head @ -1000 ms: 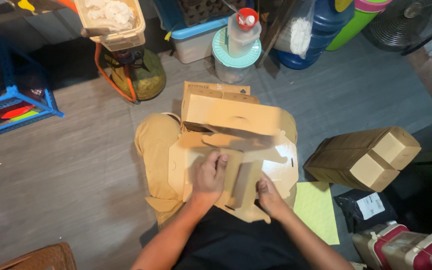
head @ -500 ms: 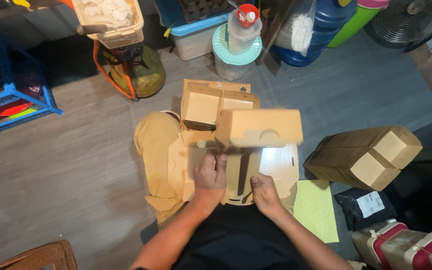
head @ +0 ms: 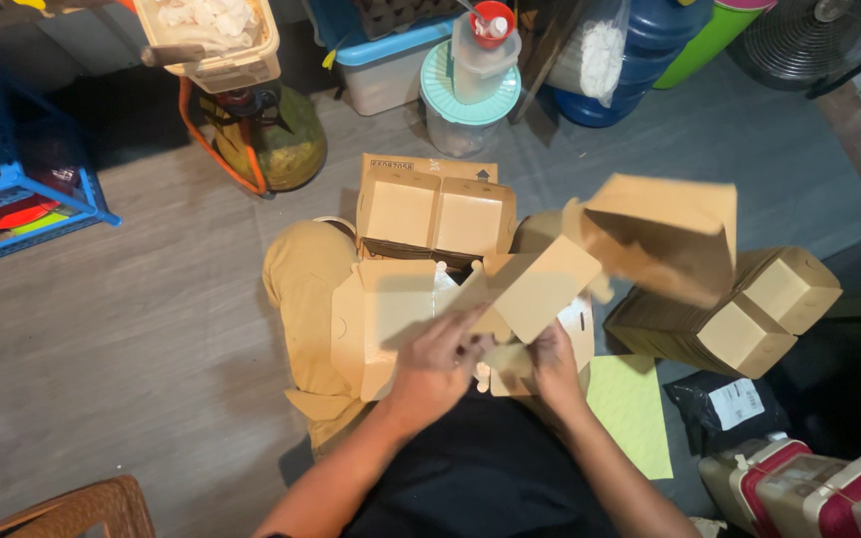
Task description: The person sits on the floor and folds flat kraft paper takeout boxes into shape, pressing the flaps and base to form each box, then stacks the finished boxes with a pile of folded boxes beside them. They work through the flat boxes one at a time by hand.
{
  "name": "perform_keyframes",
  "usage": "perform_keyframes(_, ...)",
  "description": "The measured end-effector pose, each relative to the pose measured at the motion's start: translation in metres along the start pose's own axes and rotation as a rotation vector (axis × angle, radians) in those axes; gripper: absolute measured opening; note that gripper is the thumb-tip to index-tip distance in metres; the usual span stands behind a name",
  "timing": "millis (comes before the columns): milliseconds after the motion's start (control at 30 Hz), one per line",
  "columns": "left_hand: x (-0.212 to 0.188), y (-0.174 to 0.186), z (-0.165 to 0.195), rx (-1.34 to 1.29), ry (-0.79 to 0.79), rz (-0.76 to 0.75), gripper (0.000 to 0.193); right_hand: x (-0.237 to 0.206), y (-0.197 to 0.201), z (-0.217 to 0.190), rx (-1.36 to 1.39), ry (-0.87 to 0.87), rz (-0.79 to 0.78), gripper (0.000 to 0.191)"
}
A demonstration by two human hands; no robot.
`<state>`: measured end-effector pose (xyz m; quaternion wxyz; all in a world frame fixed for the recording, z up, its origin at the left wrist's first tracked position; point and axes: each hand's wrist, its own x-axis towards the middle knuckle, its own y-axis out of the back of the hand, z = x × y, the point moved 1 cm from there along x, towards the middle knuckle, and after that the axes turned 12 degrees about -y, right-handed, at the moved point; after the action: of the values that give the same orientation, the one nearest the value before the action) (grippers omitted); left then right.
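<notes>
I sit on the floor with a pile of flat tan cardboard box blanks (head: 386,319) on my lap. My left hand (head: 438,364) grips the lower end of one partly folded blank (head: 535,287) that tilts up off the pile. My right hand (head: 556,361) is curled on the same blank from the right. A folded tan box (head: 662,231), blurred, is in the air to the right with no hand on it, just above a heap of folded boxes (head: 739,314). Two more folded boxes (head: 435,211) stand side by side on the floor ahead.
Ahead stand a clear tub with a teal lid (head: 468,100), a blue water jug (head: 650,50), a lidded storage bin (head: 386,65) and a fan (head: 819,40). A blue rack (head: 22,199) is at the left. A yellow sheet (head: 635,408) and red-and-white cans (head: 809,488) lie at my right.
The folded box that was above my lap has flown off to the right, over the heap of boxes. My hands have taken up another blank from the pile.
</notes>
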<state>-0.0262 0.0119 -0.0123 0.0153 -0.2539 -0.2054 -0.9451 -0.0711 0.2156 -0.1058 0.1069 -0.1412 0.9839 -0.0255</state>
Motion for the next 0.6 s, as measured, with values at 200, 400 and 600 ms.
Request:
perform_keyframes(200,-0.006,0.01,-0.01,0.046,-0.098,0.184,0.042,-0.011,0.019,0.01,-0.456,-0.427,-0.117,0.044)
perform_keyframes(400,-0.013,0.008,-0.015,-0.012,-0.26,0.217,0.047,-0.038,0.029,-0.029,0.074,-0.163,-0.632,0.051)
perform_keyframes(600,-0.007,0.006,-0.007,-0.052,-0.326,0.091,0.048,-0.029,0.0,-0.053,0.638,-0.2,-0.082,0.043)
